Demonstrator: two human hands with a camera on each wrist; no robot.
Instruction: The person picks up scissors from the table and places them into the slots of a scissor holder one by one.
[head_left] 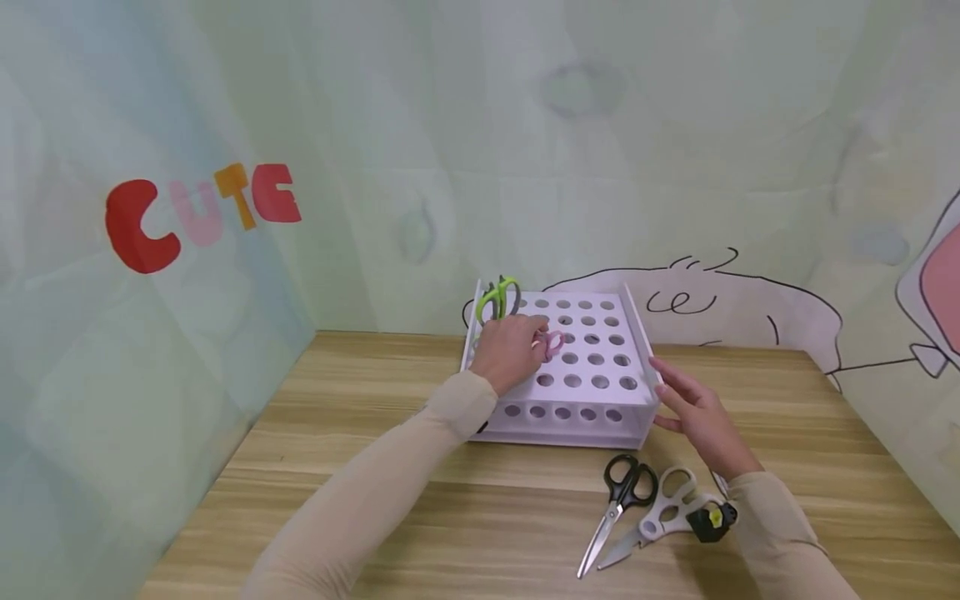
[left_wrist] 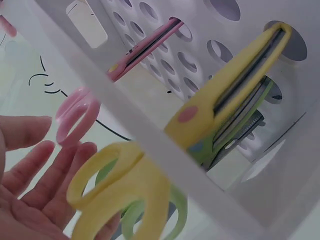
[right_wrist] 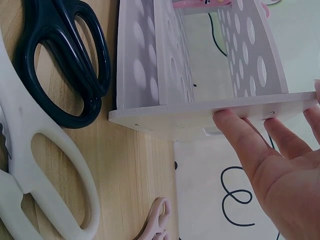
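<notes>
A white two-tier rack with round holes [head_left: 573,382] stands on the table. My left hand [head_left: 512,350] is over its left part, fingers loosely spread beside pink scissors [head_left: 553,343] that sit blades-down in a hole. In the left wrist view, fingertips are at the pink handles; whether they touch is unclear. Yellow scissors [left_wrist: 125,180] and green scissors [left_wrist: 181,215] also stand in holes near this hand. My right hand [head_left: 705,423] rests its fingertips against the rack's right side panel [right_wrist: 200,120], with fingers extended.
Black-handled scissors [head_left: 618,504] and white scissors [head_left: 667,512] lie on the table in front of the rack, with a small black-and-yellow item [head_left: 711,522] by the white pair. Pale pink handles [right_wrist: 157,220] show in the right wrist view. A printed cloth [head_left: 420,167] hangs behind the table.
</notes>
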